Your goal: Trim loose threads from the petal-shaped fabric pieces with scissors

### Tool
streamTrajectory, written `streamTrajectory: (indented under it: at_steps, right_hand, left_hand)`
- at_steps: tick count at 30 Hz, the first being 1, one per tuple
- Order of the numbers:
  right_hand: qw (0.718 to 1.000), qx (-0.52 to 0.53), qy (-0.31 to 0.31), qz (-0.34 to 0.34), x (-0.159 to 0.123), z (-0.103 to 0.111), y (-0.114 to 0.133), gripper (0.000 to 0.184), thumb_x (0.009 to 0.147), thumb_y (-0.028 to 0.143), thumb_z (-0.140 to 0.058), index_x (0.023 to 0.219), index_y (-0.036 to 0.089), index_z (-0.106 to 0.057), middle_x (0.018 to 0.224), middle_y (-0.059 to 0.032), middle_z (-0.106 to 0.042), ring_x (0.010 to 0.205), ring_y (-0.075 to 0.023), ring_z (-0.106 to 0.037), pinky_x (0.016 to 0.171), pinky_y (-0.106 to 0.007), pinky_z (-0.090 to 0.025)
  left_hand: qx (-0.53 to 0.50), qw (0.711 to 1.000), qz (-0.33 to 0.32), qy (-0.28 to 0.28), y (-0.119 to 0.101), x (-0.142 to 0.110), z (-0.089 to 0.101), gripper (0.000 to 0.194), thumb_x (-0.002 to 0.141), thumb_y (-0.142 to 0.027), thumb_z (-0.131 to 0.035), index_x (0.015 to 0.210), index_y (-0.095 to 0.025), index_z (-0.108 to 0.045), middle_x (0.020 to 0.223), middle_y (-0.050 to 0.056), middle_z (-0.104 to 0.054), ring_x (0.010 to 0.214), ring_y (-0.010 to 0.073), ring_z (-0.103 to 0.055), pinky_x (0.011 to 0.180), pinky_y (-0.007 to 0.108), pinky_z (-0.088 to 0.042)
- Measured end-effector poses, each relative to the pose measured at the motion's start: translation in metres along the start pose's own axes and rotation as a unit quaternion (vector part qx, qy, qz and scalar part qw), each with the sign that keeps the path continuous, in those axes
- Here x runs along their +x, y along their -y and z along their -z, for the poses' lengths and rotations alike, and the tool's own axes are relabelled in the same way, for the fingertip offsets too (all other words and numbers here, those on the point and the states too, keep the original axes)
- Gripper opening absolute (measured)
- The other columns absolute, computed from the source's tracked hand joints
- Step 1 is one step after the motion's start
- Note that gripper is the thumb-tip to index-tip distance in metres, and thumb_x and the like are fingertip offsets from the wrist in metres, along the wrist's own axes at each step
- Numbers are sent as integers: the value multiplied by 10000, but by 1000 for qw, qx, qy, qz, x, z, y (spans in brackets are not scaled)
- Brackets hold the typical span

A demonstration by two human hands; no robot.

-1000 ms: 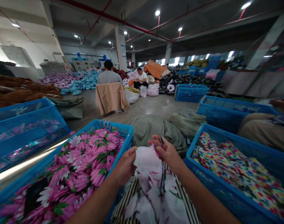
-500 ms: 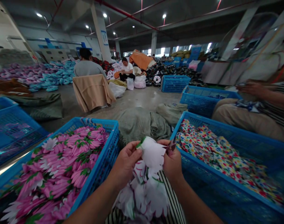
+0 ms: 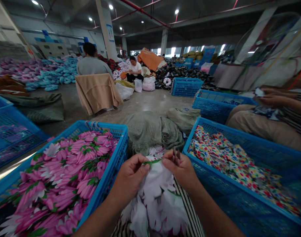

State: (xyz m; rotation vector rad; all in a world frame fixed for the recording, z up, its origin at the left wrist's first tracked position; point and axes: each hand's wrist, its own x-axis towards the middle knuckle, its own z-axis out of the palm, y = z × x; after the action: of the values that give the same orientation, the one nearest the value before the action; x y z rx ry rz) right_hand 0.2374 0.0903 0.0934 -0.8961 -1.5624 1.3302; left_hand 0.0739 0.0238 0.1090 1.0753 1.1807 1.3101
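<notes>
Both hands meet over my lap, low in the middle of the view. My left hand [image 3: 131, 173] pinches the green-edged top of a white petal-shaped fabric piece [image 3: 157, 194]. My right hand [image 3: 178, 166] grips the same edge from the right and has a small dark tool, perhaps snips [image 3: 175, 154], between its fingers. More white petal pieces hang down over striped cloth [image 3: 190, 214] on my lap.
A blue crate [image 3: 110, 171] of pink flower-print pieces stands at my left, and a blue crate [image 3: 197, 131] of multicoloured print pieces at my right. A seated person [image 3: 276, 121] works at far right. Grey sacks [image 3: 150, 128] lie ahead. Other people sit farther back among fabric piles.
The view turned slightly right. The white piece was lowered from an upright hold, and both hands drew together on its green top edge.
</notes>
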Motion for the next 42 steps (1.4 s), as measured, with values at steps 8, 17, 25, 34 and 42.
streamTrajectory:
  at_steps: [8,17,25,34,42]
  right_hand:
    - [997,-4,42,63,-5,-3,2,249,681,256,-649,903,178,-569,646,32,-452,499,-80,-372,433,-193,-299]
    - [934,-182,-45,305,-21,-16,-7,133,762,78,-523,807,201,-539,610,25,-472,543,-113,-455,518,-238,-344]
    - [954,-156,111,229,-36,-28,-3,203,863,378,-435,893,198,-525,639,13,-500,527,-120,-425,496,-240,-305]
    - [932,-335,86,112,-28,-23,4,178,885,313,-379,792,193,-471,676,3,-535,612,-148,-489,561,-250,-269]
    - [884,-435,76,155,-21,-23,6,264,881,391,-393,789,182,-525,660,-10,-544,602,-159,-489,566,-261,-241]
  left_hand:
    - [185,956,-227,-14,1,2,6,79,840,-180,-466,804,-184,-536,829,25,-518,805,147,-500,734,267,-382]
    - [104,975,-195,-20,11,1,-5,80,807,-190,-536,875,-205,-575,908,30,-585,897,162,-532,814,277,-385]
    - [-374,925,44,48,24,7,-13,178,824,-328,-489,714,-188,-485,468,-82,-302,363,55,-230,352,153,-250]
    - [-516,849,78,81,36,10,-15,185,863,-294,-431,729,-178,-485,472,-89,-211,373,45,-98,339,150,-163]
    - [-442,894,72,7,36,3,-23,162,796,-313,-542,716,-188,-474,460,-74,-331,382,54,-282,392,156,-247]
